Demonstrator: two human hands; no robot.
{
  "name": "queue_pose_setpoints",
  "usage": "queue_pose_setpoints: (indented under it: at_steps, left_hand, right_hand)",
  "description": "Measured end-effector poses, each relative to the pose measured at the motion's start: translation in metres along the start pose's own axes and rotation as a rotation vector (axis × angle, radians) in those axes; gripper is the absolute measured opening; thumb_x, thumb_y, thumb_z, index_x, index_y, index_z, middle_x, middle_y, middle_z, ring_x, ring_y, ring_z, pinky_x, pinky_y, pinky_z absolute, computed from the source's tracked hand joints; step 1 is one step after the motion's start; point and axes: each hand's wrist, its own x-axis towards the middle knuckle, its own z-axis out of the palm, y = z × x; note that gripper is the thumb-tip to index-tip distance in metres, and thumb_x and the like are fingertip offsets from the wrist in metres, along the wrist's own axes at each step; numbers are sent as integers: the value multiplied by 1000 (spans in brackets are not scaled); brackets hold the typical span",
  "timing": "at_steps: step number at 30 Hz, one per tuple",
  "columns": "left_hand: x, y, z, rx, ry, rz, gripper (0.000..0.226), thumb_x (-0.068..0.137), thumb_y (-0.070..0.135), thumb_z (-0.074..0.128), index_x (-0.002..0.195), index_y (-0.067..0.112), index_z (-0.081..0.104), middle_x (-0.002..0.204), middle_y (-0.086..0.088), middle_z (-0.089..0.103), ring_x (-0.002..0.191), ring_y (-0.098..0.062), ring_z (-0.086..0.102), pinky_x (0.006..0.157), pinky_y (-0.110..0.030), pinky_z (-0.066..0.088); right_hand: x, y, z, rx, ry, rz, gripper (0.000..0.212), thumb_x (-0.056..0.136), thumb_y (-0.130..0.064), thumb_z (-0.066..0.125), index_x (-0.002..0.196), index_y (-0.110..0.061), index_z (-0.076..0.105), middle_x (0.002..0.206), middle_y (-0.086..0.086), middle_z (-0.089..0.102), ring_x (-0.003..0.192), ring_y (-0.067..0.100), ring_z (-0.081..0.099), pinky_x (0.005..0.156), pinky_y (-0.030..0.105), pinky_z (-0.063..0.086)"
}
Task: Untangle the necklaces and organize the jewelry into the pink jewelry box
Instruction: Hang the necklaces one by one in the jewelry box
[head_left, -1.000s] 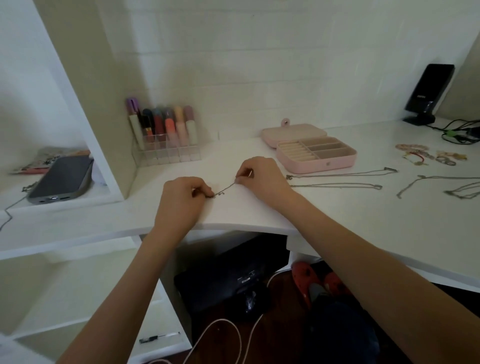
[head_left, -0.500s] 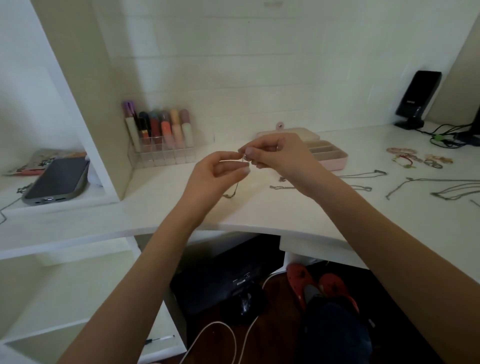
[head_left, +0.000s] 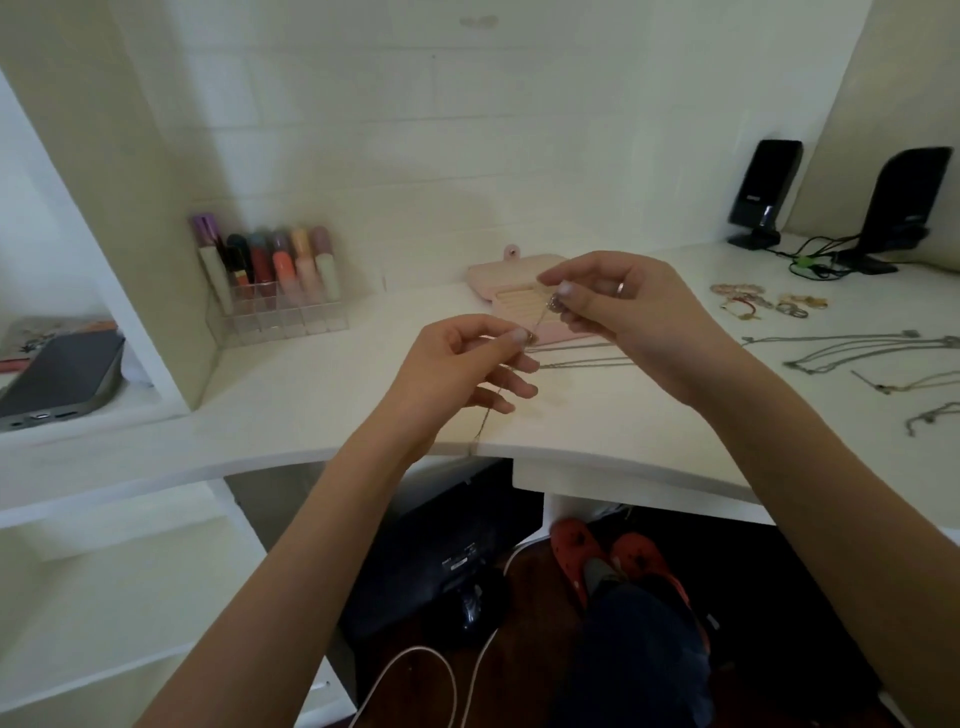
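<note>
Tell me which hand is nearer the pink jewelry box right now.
Right. The right hand is raised right in front of the pink jewelry box, overlapping it in view; the left hand sits lower and nearer the desk edge.

Soft, even daylight washes the white desk (head_left: 311, 384) and tiled wall (head_left: 467, 130), leaving little glare. The space beneath the desk falls into deep shadow. The wide-angle lens bows the shelf upright (head_left: 104, 208) at left and stretches both forearms toward the lower corners. Detail is soft throughout, and the thin chain (head_left: 485, 415) is barely resolved.
</note>
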Motion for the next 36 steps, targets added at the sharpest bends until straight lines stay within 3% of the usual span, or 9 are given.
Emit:
queue_pose_setpoints:
  at_steps: [6, 11, 15, 19, 25, 36]
  left_hand:
    - [-3, 4, 19, 10, -81, -14, 4, 87, 12, 65, 85, 10, 69, 69, -5, 71, 61, -18, 69, 50, -24, 53]
    - [-3, 4, 26, -9, -114, -20, 7, 89, 9, 61, 86, 8, 67, 77, -7, 74, 75, -24, 73, 64, -27, 57]
    - [-2, 7, 31, -39, -114, -7, 12, 92, 15, 58, 92, 9, 69, 86, -11, 74, 85, -26, 72, 74, -30, 58]
    - [1, 12, 37, -63, -98, 20, 19, 89, 18, 62, 101, 4, 67, 93, -15, 74, 90, -28, 71, 83, -36, 57]
    - [2, 18, 42, -43, -76, 44, 17, 89, 10, 61, 96, -6, 64, 89, -17, 73, 86, -29, 71, 80, -34, 58]
    - [1, 24, 48, 1, -30, 65, 20, 93, 12, 56, 98, -7, 60, 77, -10, 74, 76, -25, 73, 75, -33, 59]
  right_hand:
    - [-15, -10, -14, -42, 20, -39, 14, 89, -9, 63, 101, -10, 69, 83, 14, 67, 74, 15, 59, 72, 20, 52]
    - [-23, -14, -20, -25, 32, -41, 15, 89, -7, 61, 103, -8, 68, 81, 13, 64, 73, 16, 56, 71, 20, 51]
    - [-29, -17, -21, -59, -16, -58, 15, 90, -6, 61, 102, -11, 68, 90, 21, 65, 71, 10, 59, 69, 18, 50]
    - [-31, -19, -20, -95, -55, -59, 15, 89, -6, 62, 99, -14, 69, 83, 7, 68, 70, 10, 60, 69, 18, 50]
    - [-33, -22, -22, -123, -47, -70, 14, 88, -7, 63, 97, -15, 68, 90, 22, 67, 69, 10, 59, 68, 18, 50]
    - [-33, -24, -21, -141, 27, -95, 14, 88, -4, 63, 100, -9, 68, 78, 11, 63, 66, 12, 57, 67, 18, 50]
